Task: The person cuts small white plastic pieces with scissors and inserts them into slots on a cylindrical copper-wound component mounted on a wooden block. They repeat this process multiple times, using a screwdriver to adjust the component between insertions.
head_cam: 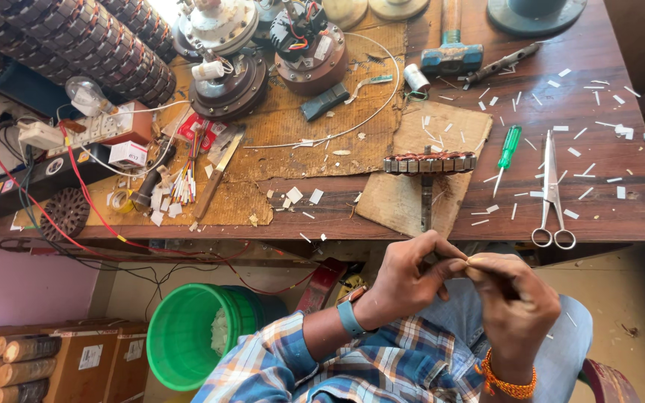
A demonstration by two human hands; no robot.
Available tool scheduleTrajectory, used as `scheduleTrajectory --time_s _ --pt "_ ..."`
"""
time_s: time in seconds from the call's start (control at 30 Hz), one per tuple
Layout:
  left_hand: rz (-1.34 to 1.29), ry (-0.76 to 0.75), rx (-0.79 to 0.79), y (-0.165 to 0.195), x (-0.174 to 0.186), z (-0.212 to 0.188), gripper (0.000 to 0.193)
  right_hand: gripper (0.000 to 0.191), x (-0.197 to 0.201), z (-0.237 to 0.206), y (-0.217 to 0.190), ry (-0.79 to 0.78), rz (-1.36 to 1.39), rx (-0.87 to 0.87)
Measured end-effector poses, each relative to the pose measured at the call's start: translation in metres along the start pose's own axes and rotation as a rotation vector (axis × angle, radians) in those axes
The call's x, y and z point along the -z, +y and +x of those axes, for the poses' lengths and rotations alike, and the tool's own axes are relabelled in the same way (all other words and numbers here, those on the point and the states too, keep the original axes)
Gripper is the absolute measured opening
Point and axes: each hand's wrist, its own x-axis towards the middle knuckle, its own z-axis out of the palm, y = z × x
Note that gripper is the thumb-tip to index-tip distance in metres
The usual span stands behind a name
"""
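My left hand and my right hand meet over my lap, just below the front edge of the wooden workbench. Their fingertips pinch a small pale strip between them; most of it is hidden by the fingers. A wound motor stator stands on edge on a cardboard piece directly above the hands. Steel scissors and a green-handled screwdriver lie to the right of it.
Motor housings and stacked stator rings fill the bench's back left. A hammer, a power strip and paper scraps lie about. A green bucket and cartons stand on the floor at left.
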Motion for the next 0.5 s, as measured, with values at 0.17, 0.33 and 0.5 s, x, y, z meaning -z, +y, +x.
scheduleTrajectory --time_s 0.17,0.33,0.5 --pt "0.252 0.067 -0.279 0.008 -0.002 0.000 0.011 0.017 0.002 -0.002 -0.002 -0.004 0.280 -0.263" --pt "0.384 0.114 -0.412 0.003 0.001 0.002 0.016 0.014 -0.008 -0.002 -0.005 0.024 0.174 -0.339" --pt "0.438 0.113 -0.410 -0.003 0.005 0.004 0.015 0.014 -0.022 -0.005 0.000 0.044 0.179 -0.313"
